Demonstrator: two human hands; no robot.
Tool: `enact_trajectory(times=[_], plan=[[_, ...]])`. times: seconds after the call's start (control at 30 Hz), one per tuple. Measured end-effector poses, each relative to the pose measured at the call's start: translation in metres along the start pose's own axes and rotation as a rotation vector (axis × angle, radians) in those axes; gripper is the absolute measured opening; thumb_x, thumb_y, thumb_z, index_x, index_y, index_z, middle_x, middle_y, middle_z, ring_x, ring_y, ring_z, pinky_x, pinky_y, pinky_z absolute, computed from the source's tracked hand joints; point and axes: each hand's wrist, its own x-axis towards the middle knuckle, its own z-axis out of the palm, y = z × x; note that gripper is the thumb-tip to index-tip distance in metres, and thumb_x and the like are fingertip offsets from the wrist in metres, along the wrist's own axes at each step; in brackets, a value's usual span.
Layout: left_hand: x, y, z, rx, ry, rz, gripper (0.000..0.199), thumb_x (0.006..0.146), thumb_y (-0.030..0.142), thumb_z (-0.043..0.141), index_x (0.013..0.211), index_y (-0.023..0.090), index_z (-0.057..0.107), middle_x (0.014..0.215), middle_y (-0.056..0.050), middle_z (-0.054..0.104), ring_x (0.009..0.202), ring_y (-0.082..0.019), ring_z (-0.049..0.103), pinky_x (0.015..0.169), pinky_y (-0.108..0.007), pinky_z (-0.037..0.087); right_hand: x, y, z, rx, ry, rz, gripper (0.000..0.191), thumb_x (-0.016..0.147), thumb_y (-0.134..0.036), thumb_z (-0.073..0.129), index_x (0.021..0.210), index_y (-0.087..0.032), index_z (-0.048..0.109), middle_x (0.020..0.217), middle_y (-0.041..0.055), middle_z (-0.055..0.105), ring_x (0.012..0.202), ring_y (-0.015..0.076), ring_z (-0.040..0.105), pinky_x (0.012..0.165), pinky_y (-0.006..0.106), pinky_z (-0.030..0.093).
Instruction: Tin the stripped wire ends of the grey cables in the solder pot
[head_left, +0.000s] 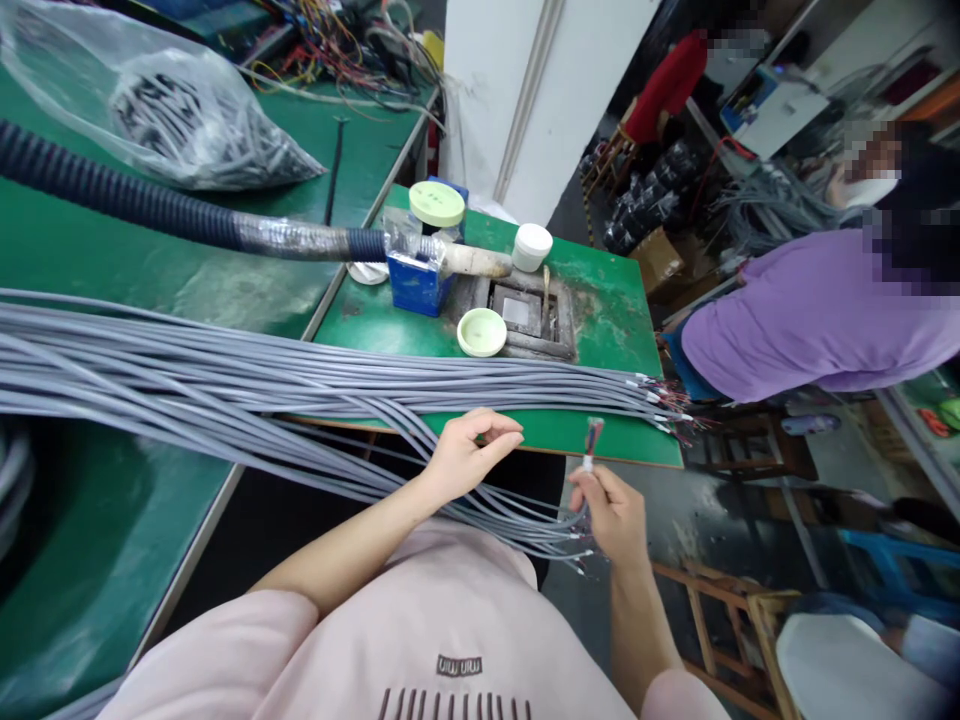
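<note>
My right hand (611, 505) pinches one grey cable just below its end, where a white band and stripped coloured wires (592, 440) point upward. Beside the front edge of the green table, my left hand (474, 452) is curled above several loose cables, thumb and fingertips slightly apart and nothing visible between them. A thick bundle of grey cables (465, 380) runs across the table from the left, its stripped ends (664, 400) at the right edge. More cables (517, 525) hang over my lap, their ends below my right hand.
A black hose (180, 215) ends over a square metal fixture (525, 310). Around it are a pale green dish (482, 332), a white jar (532, 247) and a blue box (416, 280). A plastic bag (187, 120) lies back left. A person in purple (817, 310) is at the right.
</note>
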Motion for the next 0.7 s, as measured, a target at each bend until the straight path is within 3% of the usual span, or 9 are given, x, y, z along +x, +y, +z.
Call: enact_trajectory(times=[0.07,0.13,0.2,0.27,0.37,0.5,0.6,0.7], plan=[[0.005,-0.005,-0.012,0.268,-0.003,0.223,0.014,0.084,0.029,0.062,0.085,0.018,0.070,0.079,-0.004,0.070,0.074,-0.015,0.060,0.073,-0.030,0.047,-0.014,0.025,-0.021,-0.137,-0.021,0.180,0.039,0.091,-0.047,0.042,0.073,-0.019,0.061,0.056,0.0007,0.063,0.052,0.0136,0.058,0.057,0.024,0.043],[0.012,-0.009,-0.020,0.505,-0.020,0.361,0.016,0.088,0.028,0.057,0.092,0.018,0.069,0.088,-0.006,0.071,0.082,-0.017,0.060,0.077,-0.033,0.045,-0.031,0.050,-0.036,-0.380,-0.172,0.375,0.044,0.089,-0.049,0.042,0.057,-0.021,0.055,0.049,0.0023,0.060,0.051,0.0162,0.058,0.058,0.026,0.042],[0.022,-0.013,-0.021,0.730,-0.045,0.405,0.020,0.090,0.029,0.054,0.099,0.018,0.068,0.095,-0.007,0.070,0.087,-0.020,0.059,0.076,-0.034,0.043,-0.046,0.067,-0.040,-0.585,-0.343,0.494,0.045,0.087,-0.046,0.046,0.050,-0.021,0.051,0.048,0.0043,0.060,0.055,0.0186,0.061,0.059,0.028,0.040],[0.032,-0.014,-0.017,0.931,-0.068,0.404,0.023,0.090,0.030,0.053,0.104,0.018,0.066,0.099,-0.008,0.069,0.091,-0.023,0.057,0.073,-0.037,0.040,-0.057,0.071,-0.031,-0.598,-0.471,0.489,0.041,0.086,-0.042,0.048,0.052,-0.020,0.053,0.051,0.0046,0.062,0.057,0.0184,0.061,0.060,0.028,0.040],[0.043,-0.016,-0.006,1.127,-0.070,0.386,0.020,0.089,0.028,0.054,0.101,0.018,0.066,0.095,-0.008,0.068,0.090,-0.026,0.055,0.070,-0.039,0.035,-0.057,0.057,-0.003,-0.259,-0.557,0.386,0.029,0.086,-0.032,0.047,0.064,-0.018,0.060,0.058,0.0024,0.064,0.057,0.0145,0.061,0.059,0.024,0.042],[0.048,-0.014,0.003,1.194,-0.082,0.378,0.013,0.089,0.024,0.053,0.088,0.019,0.065,0.086,-0.007,0.064,0.085,-0.025,0.053,0.069,-0.038,0.031,-0.031,0.033,0.037,0.240,-0.552,0.335,0.018,0.082,-0.030,0.053,0.082,-0.015,0.065,0.064,0.0006,0.065,0.054,0.0115,0.061,0.055,0.022,0.045],[0.042,-0.008,0.004,1.127,-0.112,0.377,0.013,0.090,0.021,0.050,0.088,0.018,0.062,0.088,-0.007,0.063,0.084,-0.023,0.053,0.070,-0.037,0.032,-0.002,0.022,0.056,0.526,-0.420,0.278,0.031,0.084,-0.040,0.054,0.099,-0.014,0.063,0.066,0.0004,0.066,0.049,0.0107,0.060,0.052,0.022,0.045],[0.030,0.005,0.003,1.014,-0.133,0.365,0.014,0.092,0.020,0.046,0.089,0.017,0.059,0.090,-0.006,0.063,0.084,-0.022,0.053,0.070,-0.036,0.034,0.027,0.013,0.059,0.791,-0.176,0.226,0.045,0.086,-0.051,0.051,0.113,-0.015,0.056,0.072,0.0030,0.069,0.045,0.0110,0.059,0.048,0.023,0.044]])
